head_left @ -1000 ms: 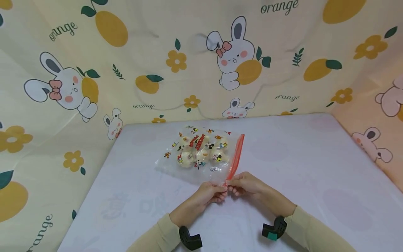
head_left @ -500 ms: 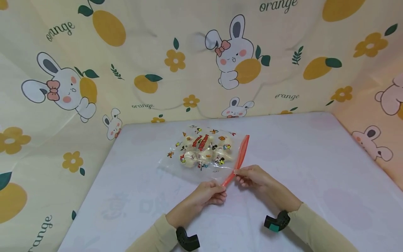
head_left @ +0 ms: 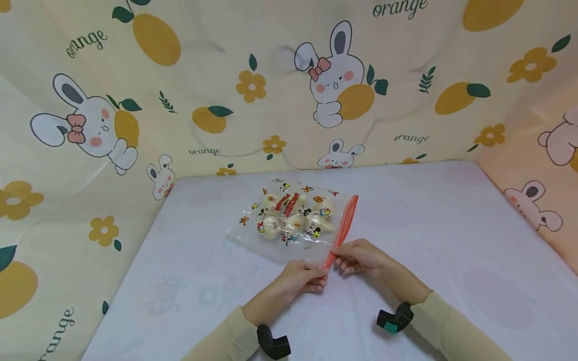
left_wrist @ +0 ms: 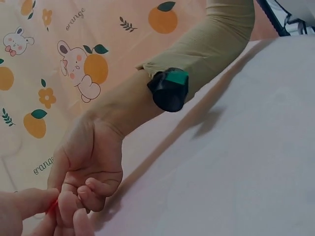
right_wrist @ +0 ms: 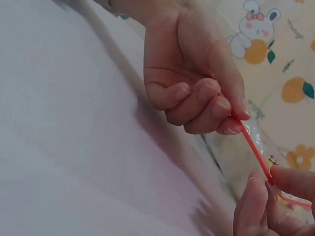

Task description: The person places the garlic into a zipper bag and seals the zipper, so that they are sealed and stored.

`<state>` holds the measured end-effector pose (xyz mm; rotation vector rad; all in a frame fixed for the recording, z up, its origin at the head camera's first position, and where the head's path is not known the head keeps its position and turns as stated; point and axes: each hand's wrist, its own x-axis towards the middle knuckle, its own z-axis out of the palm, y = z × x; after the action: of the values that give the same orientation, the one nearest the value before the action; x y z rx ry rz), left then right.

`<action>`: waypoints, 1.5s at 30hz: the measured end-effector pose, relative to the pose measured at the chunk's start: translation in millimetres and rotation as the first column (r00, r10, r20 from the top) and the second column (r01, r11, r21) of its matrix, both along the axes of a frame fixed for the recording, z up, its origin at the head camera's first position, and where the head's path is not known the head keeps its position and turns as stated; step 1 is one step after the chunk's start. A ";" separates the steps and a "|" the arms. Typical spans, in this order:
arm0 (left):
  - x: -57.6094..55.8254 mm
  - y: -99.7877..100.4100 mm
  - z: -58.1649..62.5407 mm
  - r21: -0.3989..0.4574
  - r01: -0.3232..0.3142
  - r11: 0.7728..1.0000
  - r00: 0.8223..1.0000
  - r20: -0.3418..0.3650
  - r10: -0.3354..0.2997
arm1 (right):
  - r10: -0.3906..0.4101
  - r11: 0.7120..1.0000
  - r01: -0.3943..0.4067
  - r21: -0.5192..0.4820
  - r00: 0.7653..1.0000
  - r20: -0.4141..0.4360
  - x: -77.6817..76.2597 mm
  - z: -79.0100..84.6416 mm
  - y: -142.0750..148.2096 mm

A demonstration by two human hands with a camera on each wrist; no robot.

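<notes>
A clear zip bag [head_left: 271, 245] with cartoon prints lies on the table, several pale round things [head_left: 293, 223] inside it. Along its right side runs a red zip strip [head_left: 346, 220]. At the strip's near end, my left hand [head_left: 298, 281] pinches the corner between thumb and fingers. Slightly farther up, my right hand [head_left: 361, 258] pinches the same strip. In the right wrist view, a short taut length of red strip [right_wrist: 256, 150] spans the two hands. Past the right hand the strip looks wider and bowed; whether the seal is parted there, I cannot tell.
A white cloth covers the table [head_left: 429, 225]. Behind and at the sides hangs a patterned curtain [head_left: 289, 100] with rabbits and oranges. Black wrist devices [head_left: 274, 343] sit on both forearms over beige sleeves.
From beside my left hand, my right hand slid away up the strip, then came slightly back. The bag has shifted a little to the right. My left hand stays at the corner.
</notes>
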<state>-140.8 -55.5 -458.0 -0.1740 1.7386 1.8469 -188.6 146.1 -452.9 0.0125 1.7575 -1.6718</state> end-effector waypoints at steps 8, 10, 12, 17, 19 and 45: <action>-5.4 4.0 -3.8 -0.014 0.030 0.999 0.999 -0.027 -0.030 | -0.029 0.999 0.029 0.017 0.999 -0.028 3.8 3.2 6.4; -7.9 4.4 -5.3 -0.032 0.040 0.999 0.999 -0.036 -0.041 | -0.050 0.998 0.050 0.022 0.998 -0.031 5.2 3.5 8.2; -10.3 4.6 -6.6 -0.045 0.055 0.997 0.997 -0.052 -0.057 | -0.075 0.997 0.076 0.030 0.997 -0.027 6.7 2.9 10.0; -15.0 2.5 -9.3 -0.050 0.103 0.993 0.991 -0.077 -0.106 | -0.127 0.992 0.127 0.013 0.992 -0.010 10.7 0.2 13.5; -16.4 0.3 -9.9 -0.059 0.119 0.991 0.989 -0.077 -0.123 | -0.136 0.991 0.136 0.003 0.991 -0.002 12.5 -0.4 13.7; -17.8 -25.1 -8.0 -0.081 0.125 0.989 0.987 -0.093 -0.132 | -0.258 0.966 0.258 -0.014 0.966 0.013 11.1 1.5 6.3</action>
<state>-158.6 -80.6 -466.0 -0.0003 1.8424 1.7244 -177.5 152.4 -451.4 0.2539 1.7950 -1.8642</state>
